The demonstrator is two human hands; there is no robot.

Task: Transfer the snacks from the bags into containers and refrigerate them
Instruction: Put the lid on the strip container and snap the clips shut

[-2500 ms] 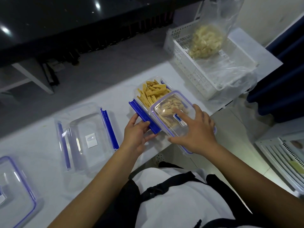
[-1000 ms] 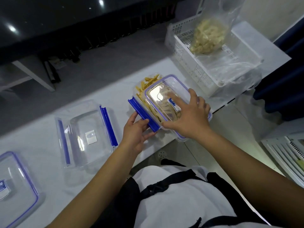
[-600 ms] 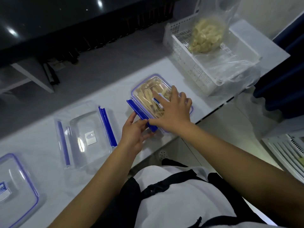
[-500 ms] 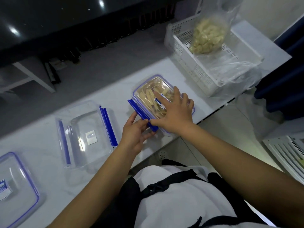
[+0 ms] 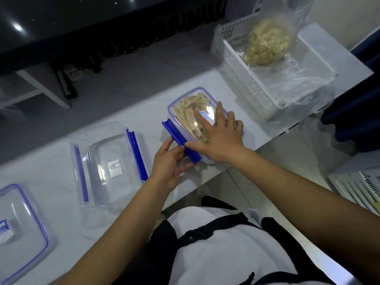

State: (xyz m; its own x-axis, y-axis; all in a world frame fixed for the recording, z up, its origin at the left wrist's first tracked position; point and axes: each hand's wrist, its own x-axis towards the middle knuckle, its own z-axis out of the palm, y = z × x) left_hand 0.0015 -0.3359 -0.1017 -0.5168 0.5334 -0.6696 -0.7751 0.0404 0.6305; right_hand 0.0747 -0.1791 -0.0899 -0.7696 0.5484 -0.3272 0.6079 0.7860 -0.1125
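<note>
The snack container (image 5: 191, 112), filled with pale yellow sticks, sits on the white table (image 5: 51, 171) near its front edge with its clear lid (image 5: 185, 103) on top. The right hand (image 5: 220, 136) presses flat on the lid, fingers straight and spread, while the left hand (image 5: 168, 161) pinches the blue clasp (image 5: 178, 138) on the container's left side. An empty container (image 5: 109, 163) lies to the left, a spare lid (image 5: 18, 229) beyond it, and a white basket (image 5: 246, 89) holding a bag of snacks (image 5: 267, 42) stands to the right.

dark glossy cabinet (image 5: 61, 21) — far side | grey floor (image 5: 127, 79) | white slatted rack (image 5: 362, 188) — right
</note>
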